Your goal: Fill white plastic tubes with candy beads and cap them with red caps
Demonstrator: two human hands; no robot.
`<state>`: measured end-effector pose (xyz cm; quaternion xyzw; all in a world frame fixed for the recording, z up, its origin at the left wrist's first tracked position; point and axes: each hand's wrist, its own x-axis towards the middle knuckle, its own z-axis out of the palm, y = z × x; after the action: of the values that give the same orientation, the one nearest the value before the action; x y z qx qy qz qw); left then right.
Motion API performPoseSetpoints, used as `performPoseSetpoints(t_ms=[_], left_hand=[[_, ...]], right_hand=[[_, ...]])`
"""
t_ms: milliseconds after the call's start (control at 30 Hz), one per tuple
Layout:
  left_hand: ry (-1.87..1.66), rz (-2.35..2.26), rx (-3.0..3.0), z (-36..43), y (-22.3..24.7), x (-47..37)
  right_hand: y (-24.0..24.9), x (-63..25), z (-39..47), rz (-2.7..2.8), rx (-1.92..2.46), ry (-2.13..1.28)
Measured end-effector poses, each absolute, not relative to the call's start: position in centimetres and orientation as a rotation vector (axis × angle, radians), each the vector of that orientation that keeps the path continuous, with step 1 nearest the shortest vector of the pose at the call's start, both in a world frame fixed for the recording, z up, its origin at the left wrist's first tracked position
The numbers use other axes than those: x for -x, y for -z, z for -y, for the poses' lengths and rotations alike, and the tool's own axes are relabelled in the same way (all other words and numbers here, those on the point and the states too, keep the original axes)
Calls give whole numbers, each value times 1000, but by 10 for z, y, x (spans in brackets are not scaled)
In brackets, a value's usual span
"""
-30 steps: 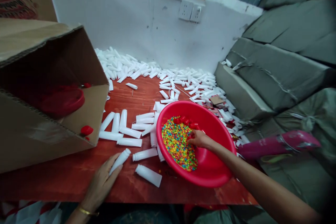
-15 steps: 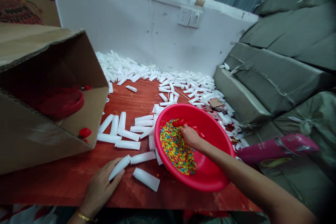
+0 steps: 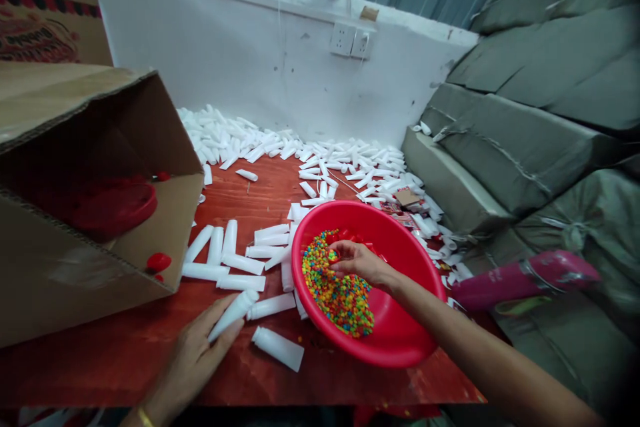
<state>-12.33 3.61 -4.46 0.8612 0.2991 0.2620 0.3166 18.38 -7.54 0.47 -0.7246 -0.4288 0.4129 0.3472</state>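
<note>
Left hand [image 3: 197,350] was part closed on a white tube [image 3: 234,315], thumb on one side, fingers on the other. Tube tilted, open neck up and toward the bowl; it sat low over the front of the red table [image 3: 273,180]. Could not tell if it touched the tabletop. Gold bracelet [image 3: 145,417] on the left wrist.

Right hand [image 3: 361,262] was over the red bowl [image 3: 400,233], fingers nearly together, pinching a small red cap [image 3: 333,255] with candy in it. Small colored candies [image 3: 345,310] lay heaped in the left part of the bowl, just below that hand. More red caps [image 3: 356,238] lay in the bowl behind the hand, partly hidden.

Two loose tubes [image 3: 278,349] lay between the left hand and the bowl, with more in a cluster behind them. A big pile of tubes [image 3: 215,137] ran along the white wall [image 3: 210,40]. On the left, a cardboard box [image 3: 80,293] on its side, mouth toward the bowl, had red things inside, too dark to make out. Purple flask [image 3: 520,278] right of the bowl, by gray wrapped bundles [image 3: 515,140].
</note>
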Motion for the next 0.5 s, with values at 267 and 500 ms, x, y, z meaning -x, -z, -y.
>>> performPoseSetpoints(t_ms=[267,500], left_hand=[[-560,-407,-2395,-13,-37,31],[-343,-389,-2474,-12,-36,6]], right_hand=[[-19,-168,98,910,1516,-1047],[-24,-163,112,1333,1676,-522]])
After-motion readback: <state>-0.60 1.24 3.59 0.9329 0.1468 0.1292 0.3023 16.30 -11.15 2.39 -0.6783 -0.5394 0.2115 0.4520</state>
